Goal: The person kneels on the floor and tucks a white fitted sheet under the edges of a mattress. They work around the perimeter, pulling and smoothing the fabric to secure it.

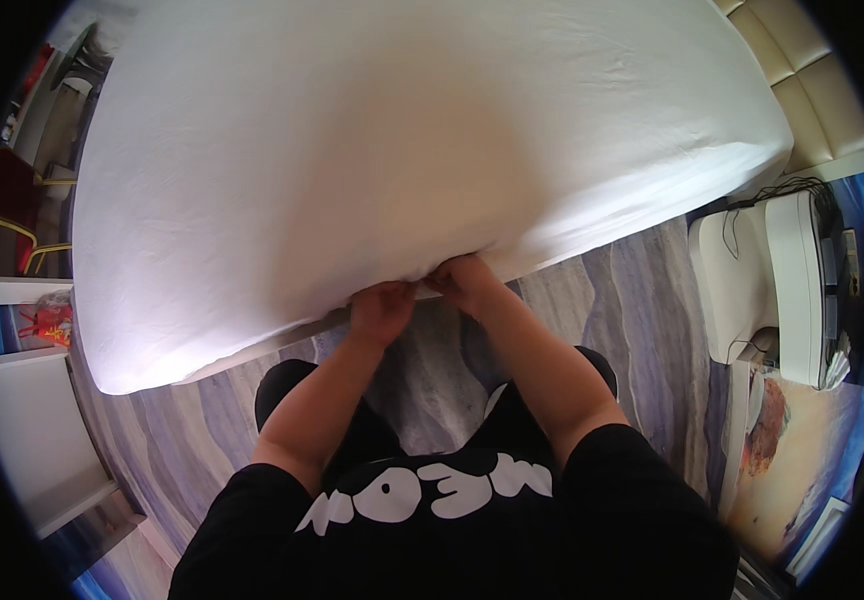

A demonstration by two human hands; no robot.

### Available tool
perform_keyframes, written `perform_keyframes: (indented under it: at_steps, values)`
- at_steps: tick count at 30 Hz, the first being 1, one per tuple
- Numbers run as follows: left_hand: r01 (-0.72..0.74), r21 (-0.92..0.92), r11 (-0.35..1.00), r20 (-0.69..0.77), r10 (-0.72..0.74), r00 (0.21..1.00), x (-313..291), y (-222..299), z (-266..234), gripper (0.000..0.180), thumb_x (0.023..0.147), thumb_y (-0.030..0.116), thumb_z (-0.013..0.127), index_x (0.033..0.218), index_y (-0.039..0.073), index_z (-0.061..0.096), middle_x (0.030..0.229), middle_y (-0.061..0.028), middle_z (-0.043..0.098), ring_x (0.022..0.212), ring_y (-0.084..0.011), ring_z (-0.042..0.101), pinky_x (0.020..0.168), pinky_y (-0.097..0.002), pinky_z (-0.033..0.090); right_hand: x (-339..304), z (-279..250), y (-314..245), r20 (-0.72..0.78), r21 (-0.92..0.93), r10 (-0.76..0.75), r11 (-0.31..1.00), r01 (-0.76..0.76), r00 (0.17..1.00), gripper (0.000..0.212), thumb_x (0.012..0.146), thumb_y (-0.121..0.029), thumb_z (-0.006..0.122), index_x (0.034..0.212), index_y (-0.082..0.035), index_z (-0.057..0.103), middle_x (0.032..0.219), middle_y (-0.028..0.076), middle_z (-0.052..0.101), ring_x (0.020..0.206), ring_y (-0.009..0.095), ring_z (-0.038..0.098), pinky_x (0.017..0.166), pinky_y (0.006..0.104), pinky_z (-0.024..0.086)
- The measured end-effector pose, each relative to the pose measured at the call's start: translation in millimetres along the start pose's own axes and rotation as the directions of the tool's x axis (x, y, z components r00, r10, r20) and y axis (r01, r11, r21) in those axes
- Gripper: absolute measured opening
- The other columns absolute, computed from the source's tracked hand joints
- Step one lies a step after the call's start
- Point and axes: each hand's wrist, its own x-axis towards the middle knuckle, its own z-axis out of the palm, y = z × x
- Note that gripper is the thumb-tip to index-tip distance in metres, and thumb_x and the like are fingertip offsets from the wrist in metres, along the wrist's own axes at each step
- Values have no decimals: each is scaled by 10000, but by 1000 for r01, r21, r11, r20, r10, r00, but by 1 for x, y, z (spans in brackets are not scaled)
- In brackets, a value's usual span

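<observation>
A bed with a white fitted sheet (372, 140) fills the upper part of the head view. My left hand (382, 310) and my right hand (464, 280) are side by side at the mattress's near edge, fingers curled around the lower hem of the sheet (422, 283). The fingertips are hidden under the sheet's edge. Both forearms come up from the lower middle, over my black shirt.
A wavy grey-purple carpet (602, 300) lies under the bed. A white bedside table (792, 280) with cables stands at the right, beside a padded beige headboard (802, 70). A red chair with a gold frame (12, 210) and white furniture (32, 440) are at the left.
</observation>
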Motion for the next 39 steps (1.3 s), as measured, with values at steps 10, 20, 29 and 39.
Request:
perform_keyframes:
  at_steps: [10,20,29,39]
  values:
    - [60,-8,998,10,-60,998,1,7,-7,446,750,-112,494,1169,31,555,1204,-117,584,1177,-287,519,1074,-435,393,-20,-1,39,-691,-84,-73,996,20,719,192,840,-233,610,989,-119,571,754,44,493,616,181,504,513,397,462]
    - [89,8,996,-42,-89,995,0,2,9,193,930,145,538,1091,66,610,1050,-58,655,1029,-203,600,1026,-419,436,-17,-24,-3,-525,-136,-258,966,219,811,138,818,2,528,943,-23,580,888,56,580,766,185,551,672,301,480]
    - [118,-115,986,-14,-120,993,6,11,-2,383,812,-16,506,1185,55,562,1237,-84,583,1242,-269,476,1116,-475,320,-8,-3,-10,-157,653,-290,687,319,944,407,884,-230,403,1205,-21,540,1263,127,543,1179,311,485,1046,463,354]
    - [241,24,970,-103,-238,966,-10,13,21,287,961,344,503,1104,120,611,1040,-16,657,1166,-193,525,1081,-431,338,48,-22,-15,-108,748,-478,538,388,871,523,959,-370,286,1324,-48,479,1364,132,498,1244,342,468,1042,496,387]
